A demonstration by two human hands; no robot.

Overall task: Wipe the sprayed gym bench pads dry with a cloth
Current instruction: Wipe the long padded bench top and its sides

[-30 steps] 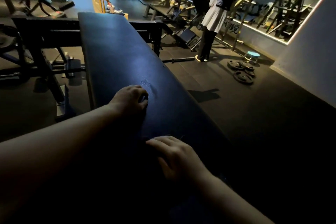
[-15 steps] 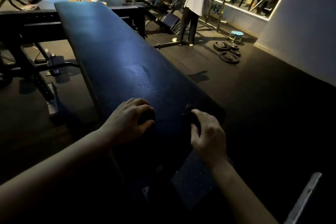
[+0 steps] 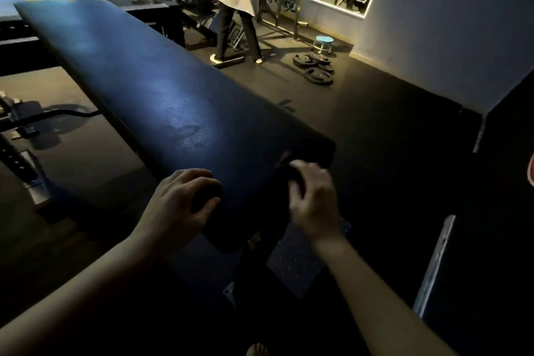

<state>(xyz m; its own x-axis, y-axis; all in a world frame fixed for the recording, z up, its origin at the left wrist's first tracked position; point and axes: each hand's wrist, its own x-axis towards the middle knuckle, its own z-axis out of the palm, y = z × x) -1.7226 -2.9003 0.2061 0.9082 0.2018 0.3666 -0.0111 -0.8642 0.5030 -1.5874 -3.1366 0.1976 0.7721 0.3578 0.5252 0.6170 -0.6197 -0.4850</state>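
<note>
1. Both grips sit at the near end of the pad (image 3: 130,72); one second ago they lay farther up it, pressed low on its surface.
2. Left grip (image 3: 180,205) is at the pad's near left corner, fingers curled over a dark bunch that I take for part of the cloth (image 3: 284,175); half a second ago it had the same curl, so little differs there.
3. Right grip (image 3: 313,205) is blurred with motion and pinches a dark fold of cloth at the pad's near right edge; a second ago its fingers lay flatter, with no fold showing.
4. Cloth is near-black like the pad, so its outline is hard to trace; it seems to span the pad's end between the grips, but I cannot tell how far it drapes over the edge.
5. Smeared sheen (image 3: 189,130) shows mid-pad, just beyond the grips; I judge that strip to be damp.
6. Meaning for the task: the pull toward the body looks finished, and the cloth is being gathered or re-folded; likely another pass is needed over the sheen and the far half of the pad.
</note>
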